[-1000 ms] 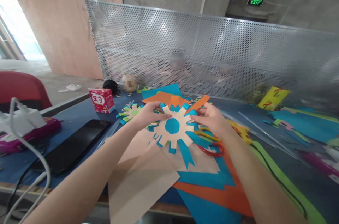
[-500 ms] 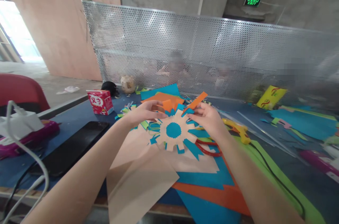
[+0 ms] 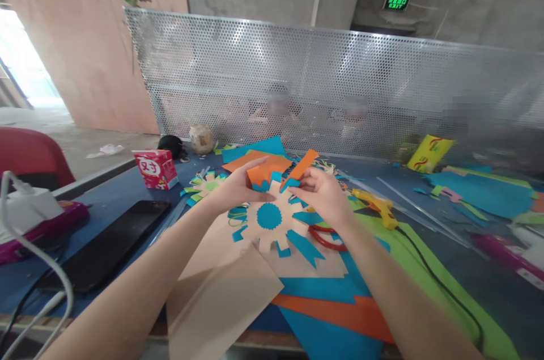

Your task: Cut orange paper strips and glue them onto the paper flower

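Against the frame of one second ago, the paper rosette (image 3: 286, 218) has turned a little, so its notched blue tail (image 3: 306, 246) points more to the right, and the two hands have come closer to each other.

From my place, going from left to right, I see on the surface (image 3: 111, 191) a black phone (image 3: 108, 246), then a red box (image 3: 155, 169) farther away, then a smaller paper flower (image 3: 210, 185). Next comes the left hand (image 3: 232, 185). Its thumb lies on the rosette's far left part and its index finger is stretched away, above an orange piece (image 3: 260, 174); whether its other fingers press from behind, I cannot tell.

The rosette is between the hands, over the pale sheets (image 3: 225, 303). As I judge, much is done: the blue disc (image 3: 269, 216) sits in the centre, and blue tabs show around the rim. An orange strip (image 3: 301, 166) stands slantwise at the far edge; I suppose it is not yet fixed, but the joint is hidden.

The grip of the right hand (image 3: 325, 197) is pinching the rosette's far right edge, with the strip beside the fingertips. Farther right lies a yellow glue gun (image 3: 382, 208).
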